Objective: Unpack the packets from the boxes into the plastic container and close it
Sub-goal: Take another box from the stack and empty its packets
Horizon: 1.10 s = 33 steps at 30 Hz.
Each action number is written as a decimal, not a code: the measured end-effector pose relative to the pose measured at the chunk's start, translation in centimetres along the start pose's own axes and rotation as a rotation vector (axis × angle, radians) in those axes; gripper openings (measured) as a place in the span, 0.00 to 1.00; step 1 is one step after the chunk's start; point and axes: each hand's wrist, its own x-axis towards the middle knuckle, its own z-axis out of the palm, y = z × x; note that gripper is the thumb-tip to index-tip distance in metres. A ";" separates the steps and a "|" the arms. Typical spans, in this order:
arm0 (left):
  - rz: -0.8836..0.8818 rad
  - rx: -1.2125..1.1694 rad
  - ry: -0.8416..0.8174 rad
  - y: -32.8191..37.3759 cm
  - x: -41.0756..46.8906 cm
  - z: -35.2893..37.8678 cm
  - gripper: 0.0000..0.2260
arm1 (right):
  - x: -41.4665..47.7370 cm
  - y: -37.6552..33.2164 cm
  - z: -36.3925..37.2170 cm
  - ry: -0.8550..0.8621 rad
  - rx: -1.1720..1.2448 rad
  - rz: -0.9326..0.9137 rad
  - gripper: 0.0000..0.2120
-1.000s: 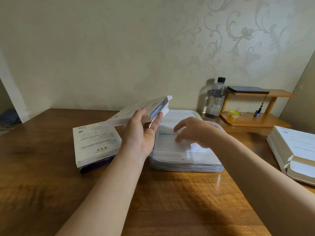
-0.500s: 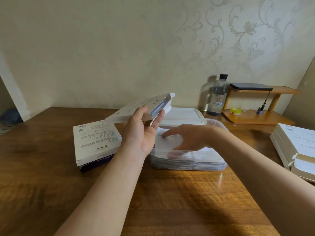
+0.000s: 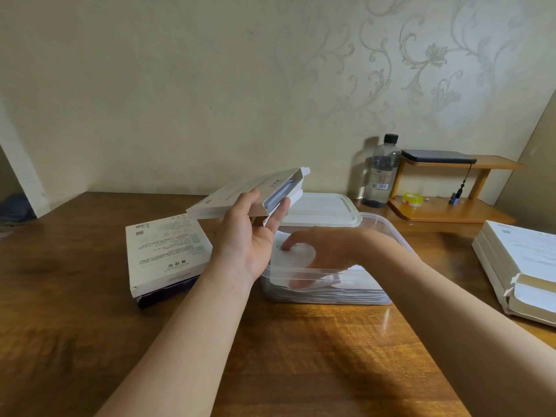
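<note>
My left hand (image 3: 251, 236) grips a flat white box (image 3: 240, 194) tilted above the table, its open end facing right over the clear plastic container (image 3: 388, 236). Inside the container lies a stack of white packets (image 3: 331, 291). My right hand (image 3: 325, 248) reaches down into the container with fingers stretched flat onto the top packet (image 3: 296, 254). The container's white lid (image 3: 325, 210) lies just behind it. Another white box (image 3: 162, 254) rests on a dark box at the left.
A pile of white boxes (image 3: 523, 266) sits at the table's right edge, one with an open flap. At the back right stand a water bottle (image 3: 382, 173) and a small wooden shelf (image 3: 451, 188) carrying a dark device and a tape roll.
My right hand has sunk lower into the container and shifted left, pressing the top packet down. The left hand keeps the box in about the same place.
</note>
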 end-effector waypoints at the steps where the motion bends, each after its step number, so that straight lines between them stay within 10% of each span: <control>1: -0.001 0.001 0.001 0.0 0.0 0.0 0.21 | 0.1 0.2 0.1 0.000 -0.001 -0.003 0.40; 11: 0.000 0.050 -0.016 -0.1 0.5 -0.5 0.21 | -2.6 0.1 -3.2 0.757 0.947 -0.051 0.02; 33: 0.095 0.150 -0.057 -0.7 0.3 -0.1 0.19 | -0.5 -0.6 -3.9 0.318 1.289 0.153 0.14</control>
